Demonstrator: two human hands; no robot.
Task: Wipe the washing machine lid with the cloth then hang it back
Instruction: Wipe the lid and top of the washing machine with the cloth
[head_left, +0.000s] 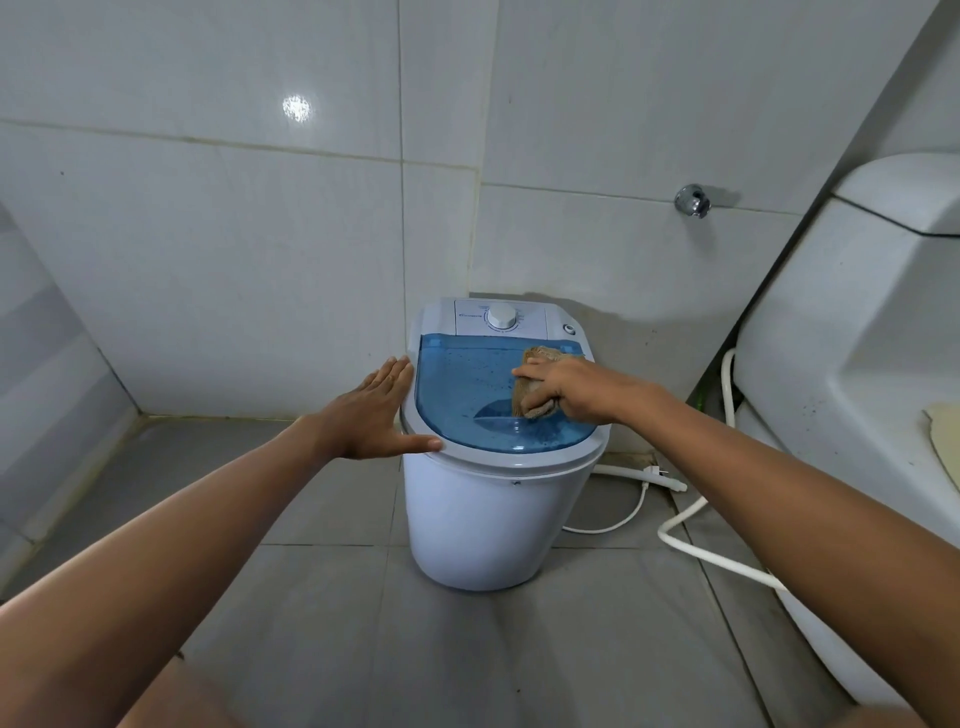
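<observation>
**A:** So, where's the cloth (537, 382) sitting right now?

**B:** It's bunched up on the right half of the lid (467, 384), pinned under the right hand (566, 387). The fingers are curled over it and pressed down, so the wad is clamped against the blue plastic. Tan edges stick out behind the knuckles toward the dial (502, 317) and below the palm toward the lid's front.

**A:** And the left hand (376, 415)?

**B:** Laid flat and spread, nothing held in it. It's resting on the lid's left rim, thumb along the front edge. Looks like the washer (493, 519) is being steadied by it.

**A:** How's that cloth going to handle?

**B:** Soft and floppy, probably light. It'll fold wherever it's squeezed, so it's best kept balled up under the palm for wiping. For hanging, it should be pinched at a corner or edge so it drops open. No hook or rail can be seen anywhere near the lid, so the hanging spot can't be told.

**A:** Lid itself?

**B:** Stiff, glossy, likely slick. Specks are scattered across the left half, so wiping seems only partly done. The lid is shut, with a dip at its front, just below the cloth.
</observation>
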